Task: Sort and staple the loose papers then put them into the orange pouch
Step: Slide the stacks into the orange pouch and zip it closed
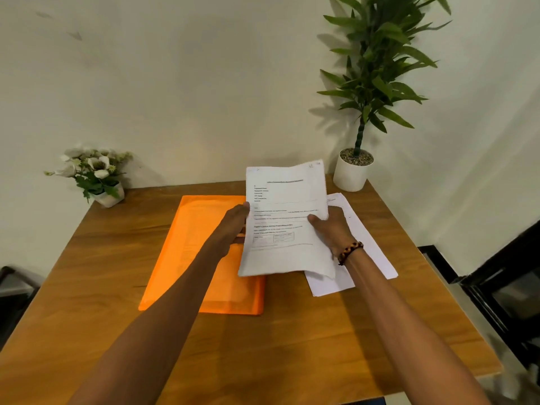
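Note:
A bundle of printed white papers (285,197) is held upright above the table by both hands. My left hand (235,226) grips its left edge and my right hand (331,229), with a beaded bracelet at the wrist, grips its right edge. An orange pouch (193,252) lies flat on the table, left of and partly under the held papers. More loose white sheets (368,247) lie on the table under my right hand. No stapler shows in this view.
The wooden table (263,346) stands against a white wall. A small pot of white flowers (96,176) sits at the back left corner. A tall green plant in a white pot (352,171) stands at the back right. Dark furniture (502,287) is to the right.

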